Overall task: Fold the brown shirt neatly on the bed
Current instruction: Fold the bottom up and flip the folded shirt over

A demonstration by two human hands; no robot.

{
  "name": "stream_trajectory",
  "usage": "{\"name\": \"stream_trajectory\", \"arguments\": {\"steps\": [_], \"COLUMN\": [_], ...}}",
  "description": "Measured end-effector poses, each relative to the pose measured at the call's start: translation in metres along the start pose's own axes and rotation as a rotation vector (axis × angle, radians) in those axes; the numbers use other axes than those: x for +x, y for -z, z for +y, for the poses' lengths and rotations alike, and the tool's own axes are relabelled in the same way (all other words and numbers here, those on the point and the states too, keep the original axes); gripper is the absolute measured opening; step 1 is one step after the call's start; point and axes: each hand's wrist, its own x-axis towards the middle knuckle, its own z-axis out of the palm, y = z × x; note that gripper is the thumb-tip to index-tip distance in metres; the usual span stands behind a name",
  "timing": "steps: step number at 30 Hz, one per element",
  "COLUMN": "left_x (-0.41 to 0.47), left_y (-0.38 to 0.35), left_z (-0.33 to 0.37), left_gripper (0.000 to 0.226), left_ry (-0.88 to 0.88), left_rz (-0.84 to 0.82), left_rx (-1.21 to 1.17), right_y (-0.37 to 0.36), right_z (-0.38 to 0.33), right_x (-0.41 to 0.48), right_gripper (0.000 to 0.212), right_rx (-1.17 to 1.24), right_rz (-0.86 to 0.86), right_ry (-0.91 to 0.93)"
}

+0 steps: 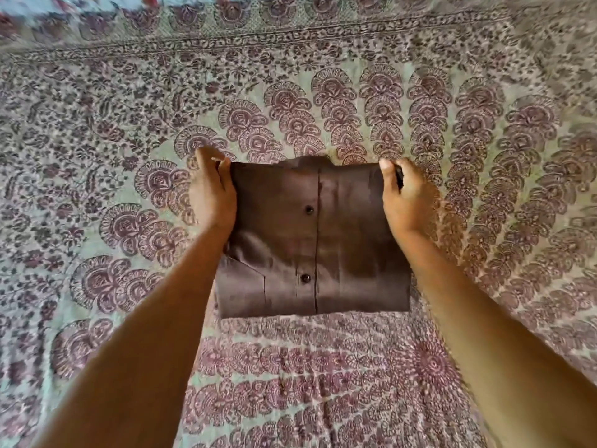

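Observation:
The brown shirt [311,240] is a compact folded rectangle in the middle of the head view, button placket running down its centre with two dark buttons showing and a chest pocket at its lower left. My left hand [211,192] grips the shirt's upper left corner, thumb on top. My right hand [403,195] grips the upper right corner the same way. The near edge of the shirt looks slightly raised above the bedspread. Part of the collar peeks out along the far edge.
The bed [323,383] is covered by a pale green bedspread printed with maroon floral fans and a border band near the far side [290,40]. Wrinkled cloth shows at the far left corner.

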Motion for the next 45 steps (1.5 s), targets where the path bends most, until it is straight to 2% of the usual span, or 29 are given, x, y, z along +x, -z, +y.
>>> {"name": "stream_trajectory", "arguments": {"steps": [5, 8, 12, 15, 17, 18, 22, 26, 30, 33, 35, 36, 38, 41, 45], "left_x": [0.025, 0.028, 0.026, 0.019, 0.005, -0.007, -0.052, -0.044, -0.042, -0.038, -0.039, -0.046, -0.076, -0.132, -0.138], "left_y": [-0.04, -0.052, -0.057, -0.051, -0.049, -0.052, -0.07, -0.073, -0.072, -0.064, -0.051, -0.045, -0.039, -0.039, -0.024], "left_z": [-0.02, -0.029, -0.032, -0.021, -0.004, 0.005, 0.013, -0.018, -0.017, -0.021, -0.023, -0.019, -0.003, 0.004, -0.035], "left_gripper": [0.042, 0.034, 0.029, 0.027, 0.029, 0.032, 0.052, 0.055, 0.053, 0.052, 0.054, 0.053, 0.054, 0.055, 0.056], "left_ry": [0.069, 0.082, 0.079, 0.094, -0.004, -0.082, -0.296, -0.376, -0.31, -0.049, 0.113, 0.105, -0.031, -0.244, -0.197], "left_rz": [-0.042, -0.059, -0.085, -0.001, 0.039, -0.002, -0.399, -0.471, -0.497, -0.442, -0.367, -0.329, -0.317, -0.445, -0.485], "left_rx": [0.12, 0.133, 0.308, 0.326, 0.289, 0.262, 0.3, 0.458, 0.491, 0.472, 0.467, 0.474, 0.438, 0.436, 0.494], "right_y": [-0.042, -0.054, -0.061, -0.057, -0.05, -0.046, -0.044, -0.052, -0.051, -0.044, -0.034, -0.027, -0.015, -0.005, 0.004], "right_z": [0.031, 0.044, 0.043, 0.036, 0.023, 0.015, 0.007, 0.027, 0.025, 0.02, 0.012, 0.007, -0.002, 0.006, 0.031], "right_x": [0.024, 0.024, 0.021, 0.018, 0.003, -0.01, -0.057, -0.056, -0.053, -0.047, -0.05, -0.056, -0.078, -0.106, -0.11], "right_gripper": [0.035, 0.039, 0.041, 0.044, 0.047, 0.048, 0.058, 0.064, 0.066, 0.065, 0.063, 0.062, 0.059, 0.057, 0.06], "right_rx": [-0.191, -0.3, -0.421, -0.433, -0.386, -0.341, -0.312, -0.486, -0.517, -0.52, -0.48, -0.457, -0.432, -0.473, -0.515], "right_rz": [-0.1, -0.171, -0.222, -0.172, -0.164, -0.196, -0.475, -0.594, -0.67, -0.736, -0.71, -0.665, -0.613, -0.626, -0.671], "right_ry": [0.026, 0.022, 0.015, 0.025, 0.106, 0.159, 0.206, 0.244, 0.235, 0.217, 0.183, 0.191, 0.23, 0.227, 0.223]}}
